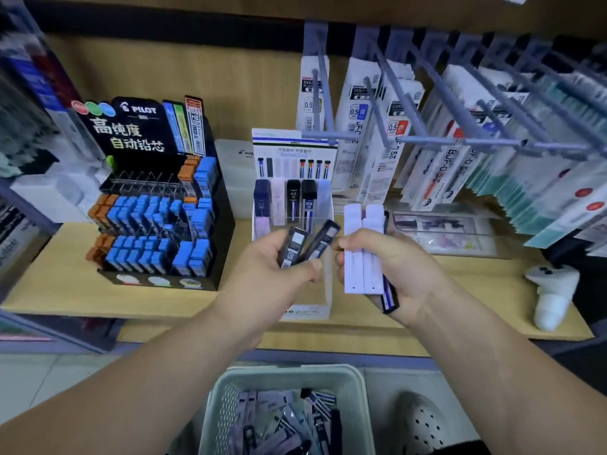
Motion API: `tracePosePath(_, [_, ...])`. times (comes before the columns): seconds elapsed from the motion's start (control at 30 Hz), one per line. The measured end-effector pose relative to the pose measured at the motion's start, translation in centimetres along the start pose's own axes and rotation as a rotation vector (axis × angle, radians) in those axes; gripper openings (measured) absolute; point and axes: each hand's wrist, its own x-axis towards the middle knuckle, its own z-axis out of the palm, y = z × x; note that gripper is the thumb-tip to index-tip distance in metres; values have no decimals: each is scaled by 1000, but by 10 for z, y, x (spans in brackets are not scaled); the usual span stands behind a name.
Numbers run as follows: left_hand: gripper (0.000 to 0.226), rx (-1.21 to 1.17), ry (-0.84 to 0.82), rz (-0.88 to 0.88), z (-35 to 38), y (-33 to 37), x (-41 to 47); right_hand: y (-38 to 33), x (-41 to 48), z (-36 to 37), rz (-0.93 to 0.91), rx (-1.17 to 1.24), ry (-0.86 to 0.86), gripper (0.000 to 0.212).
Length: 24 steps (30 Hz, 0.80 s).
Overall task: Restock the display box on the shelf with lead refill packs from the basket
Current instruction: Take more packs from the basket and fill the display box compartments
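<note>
**Head view: box straight ahead of both hands, dark packs need righting**

Head cam: left hand (276, 284) grips two dark lead refill packs (297, 247), fanned, long axes tilted up & to the right. Right hand (404, 267) grips two pale packs (363, 257) side by side, near upright, w/ a dark-blue pack (390, 298) tucked behind, prob. just one but mostly hidden.

Display box (295, 147) stands on the shelf (49, 290) just beyond the hands, approx btwn them. Its slots hold packs upright. The box's dark columns sit right past the left hand's packs, so the left hand is nearer for those.

Judged next move: turn a dark pack vertical, then lower it into its slot.

Basket (289, 372) is below, close to the person, w/ more packs inside.
</note>
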Motion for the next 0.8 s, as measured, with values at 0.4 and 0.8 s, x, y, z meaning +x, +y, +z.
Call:
tracePosePath(0.4, [13,-63,117,51,2,-10,15,0,7,9,-39,5,14,22])
tracePosePath(0.8, [21,77,-1,139,7,-6,6,1,4,5,-29,-77,-34,28])
